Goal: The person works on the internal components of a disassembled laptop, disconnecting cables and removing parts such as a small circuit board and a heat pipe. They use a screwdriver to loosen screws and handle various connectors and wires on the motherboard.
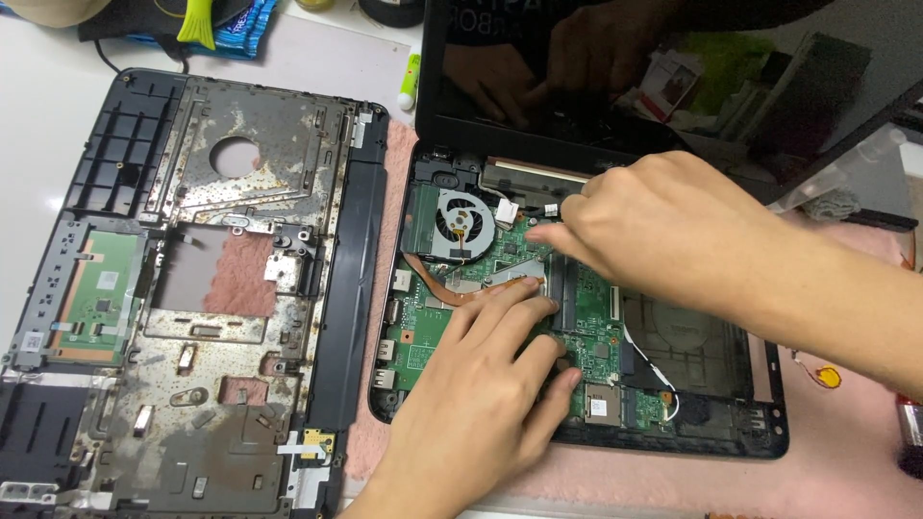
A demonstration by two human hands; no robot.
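An opened laptop base (760,437) lies on a pink cloth, its green motherboard (418,332) and cooling fan (461,226) exposed. My left hand (481,394) rests flat on the board, fingertips pressing near the copper heat pipe (433,279) and the metal plate beside it. My right hand (663,226) reaches in from the right, its fingertips pinched at a small spot on the board just right of the fan, near white connectors (508,210). Whether it holds anything small there is hidden. The dark screen (538,86) stands upright behind.
The removed palmrest cover (192,288) lies upside down at the left, its metal shield rusty, with a green touchpad board (101,288). A white-and-green tube (409,82) sits behind it. A yellow brush (197,24) and blue cloth are at top left. Pink cloth (846,461) extends right.
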